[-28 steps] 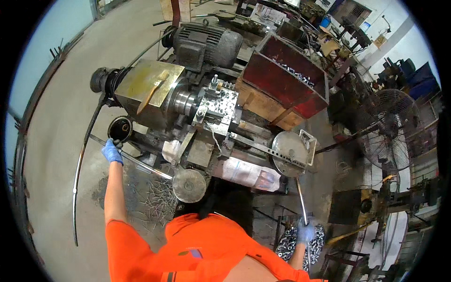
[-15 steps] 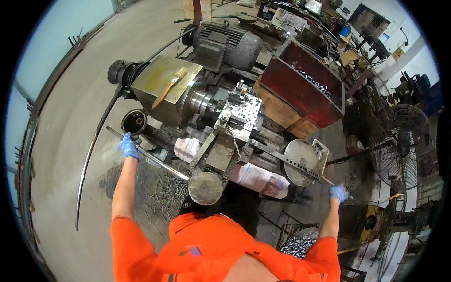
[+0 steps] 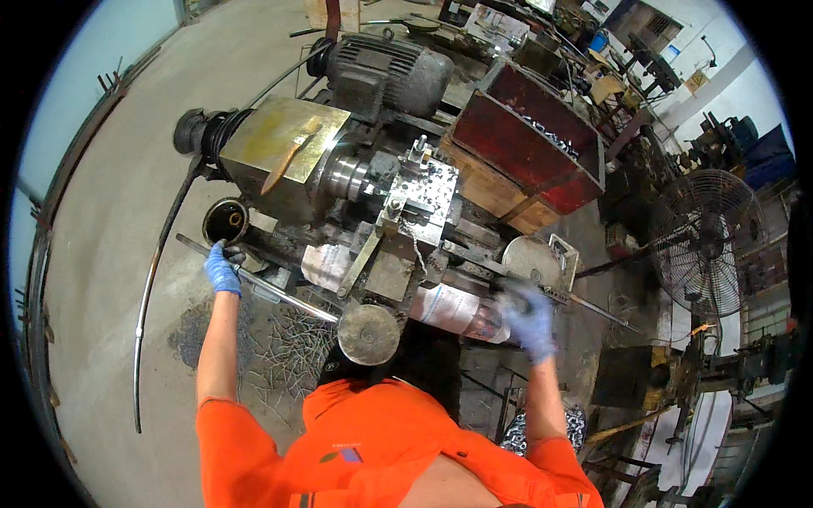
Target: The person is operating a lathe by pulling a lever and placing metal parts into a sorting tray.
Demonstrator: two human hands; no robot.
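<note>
My left hand [image 3: 223, 269], in a blue glove, is closed around a long metal lever [image 3: 292, 302] left of a small lathe. The lever runs down to a round metal disc [image 3: 368, 334] in front of me. My right hand [image 3: 529, 322], also gloved, is smeared by motion, so its fingers cannot be made out. It passes near a round plate [image 3: 531, 261] at the machine's right and is apart from the thin rod [image 3: 605, 312] there. Ahead lie the shiny spindle [image 3: 345, 176] and a chip-strewn tool block [image 3: 428, 190].
A wooden-handled brush [image 3: 284, 168] lies on the headstock, with a motor [image 3: 389, 74] behind. A red bin [image 3: 517, 144] of metal parts stands back right, a fan [image 3: 707, 241] farther right. Metal shavings [image 3: 292, 351] litter the floor; small parts [image 3: 576, 427] sit by my right forearm.
My right hand has let go of the thin rod at the right and moved left, toward the machine. My left hand stays on its lever. The view has shifted slightly.
</note>
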